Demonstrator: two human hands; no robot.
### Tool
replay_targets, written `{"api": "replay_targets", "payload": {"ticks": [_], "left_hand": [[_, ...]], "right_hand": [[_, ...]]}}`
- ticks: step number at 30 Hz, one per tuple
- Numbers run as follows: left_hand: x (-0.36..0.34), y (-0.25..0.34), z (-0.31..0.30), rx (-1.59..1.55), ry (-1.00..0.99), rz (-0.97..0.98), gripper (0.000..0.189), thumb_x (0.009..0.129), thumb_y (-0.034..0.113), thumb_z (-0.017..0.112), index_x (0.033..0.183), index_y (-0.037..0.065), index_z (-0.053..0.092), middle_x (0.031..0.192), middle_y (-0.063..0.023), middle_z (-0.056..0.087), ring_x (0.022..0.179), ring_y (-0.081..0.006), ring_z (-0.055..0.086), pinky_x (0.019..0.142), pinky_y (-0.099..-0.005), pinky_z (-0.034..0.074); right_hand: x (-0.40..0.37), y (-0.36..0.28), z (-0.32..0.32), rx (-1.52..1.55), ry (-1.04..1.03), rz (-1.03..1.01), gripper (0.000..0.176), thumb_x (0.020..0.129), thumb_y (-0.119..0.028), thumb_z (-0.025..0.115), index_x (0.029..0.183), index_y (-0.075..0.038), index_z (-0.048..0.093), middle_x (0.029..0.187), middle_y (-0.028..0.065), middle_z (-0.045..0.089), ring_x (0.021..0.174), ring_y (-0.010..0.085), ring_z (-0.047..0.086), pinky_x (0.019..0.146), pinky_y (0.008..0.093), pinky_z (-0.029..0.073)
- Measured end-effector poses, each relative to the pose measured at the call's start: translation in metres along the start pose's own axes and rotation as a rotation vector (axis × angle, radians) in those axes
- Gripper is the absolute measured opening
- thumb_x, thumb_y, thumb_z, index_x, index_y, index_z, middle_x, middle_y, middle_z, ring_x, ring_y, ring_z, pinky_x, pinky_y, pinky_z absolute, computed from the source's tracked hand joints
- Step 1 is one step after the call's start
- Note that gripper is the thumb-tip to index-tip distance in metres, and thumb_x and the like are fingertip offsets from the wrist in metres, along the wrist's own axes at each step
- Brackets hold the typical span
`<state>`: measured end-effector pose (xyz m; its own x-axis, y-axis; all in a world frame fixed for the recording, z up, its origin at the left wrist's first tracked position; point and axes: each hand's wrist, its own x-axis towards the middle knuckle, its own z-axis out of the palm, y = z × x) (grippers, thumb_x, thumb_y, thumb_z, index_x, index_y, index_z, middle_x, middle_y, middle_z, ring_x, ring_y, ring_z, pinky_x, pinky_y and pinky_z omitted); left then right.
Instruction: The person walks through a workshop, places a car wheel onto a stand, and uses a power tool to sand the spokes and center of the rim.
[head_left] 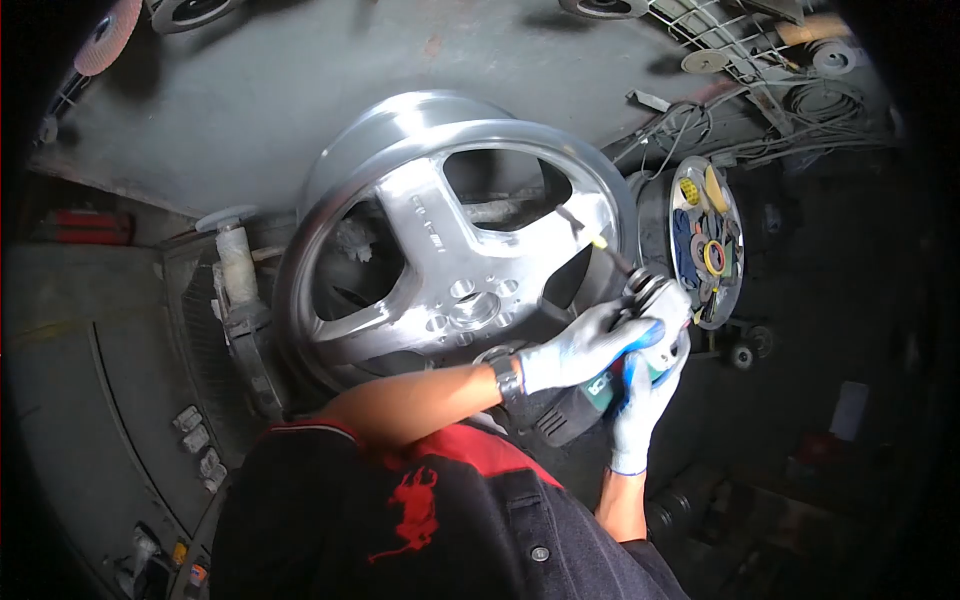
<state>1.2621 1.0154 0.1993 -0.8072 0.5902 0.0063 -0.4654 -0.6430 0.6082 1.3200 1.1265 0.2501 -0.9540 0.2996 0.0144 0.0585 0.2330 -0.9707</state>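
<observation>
Left hand [580, 350] and right hand [640, 405], both gloved, clamped around grinder [655, 300]; its tip against alloy wheel [450, 250].

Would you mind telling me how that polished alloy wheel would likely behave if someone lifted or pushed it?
The alloy wheel looks like thick cast metal, so it is probably rigid and heavy. Its polished spokes seem slick, so likely slippery to grip. Being round, it would probably roll if stood free on its rim.
</observation>
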Motion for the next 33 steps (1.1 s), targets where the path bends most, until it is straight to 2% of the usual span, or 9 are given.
{"api": "replay_targets", "payload": {"ticks": [3,7,11,14,17,22,24,28,33], "left_hand": [[0.015,0.006,-0.003,-0.063,-0.083,-0.02,0.048,0.097,0.036,0.059,0.125,-0.003,0.056,0.115,-0.0069,0.063,0.106,-0.0131,0.057,0.095,-0.0287,0.046],[-0.004,-0.003,-0.008,-0.031,-0.013,0.035,0.048,0.095,0.035,0.061,0.126,-0.002,0.057,0.114,-0.0052,0.063,0.105,-0.0122,0.055,0.094,-0.0287,0.044],[-0.032,-0.011,-0.011,-0.023,0.012,0.125,0.067,0.091,0.033,0.058,0.143,-0.006,0.041,0.138,-0.0104,0.051,0.129,-0.017,0.045,0.11,-0.0322,0.035],[-0.042,-0.008,-0.006,-0.039,0.073,0.097,0.065,0.093,0.032,0.058,0.143,-0.005,0.04,0.138,-0.0112,0.052,0.127,-0.0173,0.047,0.109,-0.0326,0.036],[-0.013,-0.001,-0.008,-0.021,0.001,0.019,0.057,0.097,0.033,0.058,0.137,-0.006,0.047,0.13,-0.0109,0.058,0.118,-0.0166,0.053,0.104,-0.0318,0.041],[0.002,0.011,-0.012,0.023,-0.073,-0.041,0.055,0.096,0.034,0.058,0.134,-0.005,0.05,0.123,-0.0102,0.061,0.113,-0.0139,0.054,0.101,-0.0303,0.043],[-0.007,-0.004,-0.011,-0.087,0.011,0.06,0.053,0.095,0.036,0.061,0.13,-0.003,0.055,0.119,-0.009,0.062,0.109,-0.0138,0.054,0.098,-0.0303,0.043],[-0.033,-0.011,-0.013,-0.033,0.071,0.174,0.062,0.094,0.034,0.061,0.14,-0.004,0.044,0.13,-0.0117,0.058,0.12,-0.0169,0.051,0.106,-0.0318,0.039],[-0.019,-0.006,-0.002,0.014,0.16,0.134,0.059,0.095,0.035,0.062,0.135,-0.005,0.047,0.123,-0.0125,0.062,0.114,-0.0162,0.055,0.101,-0.0318,0.042]], "right_hand": [[0.005,-0.003,0.006,-0.029,0.077,-0.009,0.086,0.077,-0.018,0.077,0.147,0.003,0.032,0.136,0.0146,0.048,0.124,0.0223,0.048,0.107,0.0366,0.038],[-0.007,-0.007,0.011,-0.159,0.049,-0.025,0.089,0.072,-0.013,0.076,0.147,0.003,0.03,0.137,0.0154,0.046,0.126,0.0232,0.046,0.109,0.0377,0.036],[-0.022,-0.008,0.011,-0.206,-0.097,0.009,0.093,0.067,-0.013,0.077,0.146,0.002,0.03,0.135,0.0159,0.047,0.125,0.0235,0.047,0.109,0.0383,0.036],[-0.023,-0.009,0.012,-0.238,-0.117,0.031,0.093,0.067,-0.013,0.077,0.147,0.001,0.031,0.135,0.0155,0.048,0.125,0.0234,0.047,0.108,0.0382,0.037],[-0.008,-0.013,0.012,-0.081,-0.034,0.051,0.088,0.072,-0.011,0.075,0.147,0.001,0.03,0.135,0.015,0.048,0.124,0.0221,0.048,0.107,0.0377,0.038],[-0.002,-0.014,0.015,-0.164,0.062,0.003,0.09,0.072,-0.011,0.076,0.147,0.002,0.029,0.135,0.0159,0.047,0.124,0.0227,0.048,0.107,0.0376,0.038],[-0.007,-0.015,0.017,-0.206,0.012,-0.018,0.091,0.069,-0.011,0.077,0.146,0.003,0.03,0.134,0.0161,0.047,0.123,0.0233,0.048,0.107,0.0379,0.037],[-0.016,-0.008,0.015,-0.209,-0.08,-0.008,0.092,0.065,-0.009,0.077,0.145,0.002,0.032,0.132,0.0162,0.049,0.123,0.024,0.049,0.107,0.038,0.038],[-0.003,-0.019,0.01,-0.126,-0.102,0.089,0.086,0.071,-0.015,0.077,0.144,0.002,0.035,0.133,0.0148,0.05,0.122,0.0219,0.05,0.105,0.0363,0.04]]}}
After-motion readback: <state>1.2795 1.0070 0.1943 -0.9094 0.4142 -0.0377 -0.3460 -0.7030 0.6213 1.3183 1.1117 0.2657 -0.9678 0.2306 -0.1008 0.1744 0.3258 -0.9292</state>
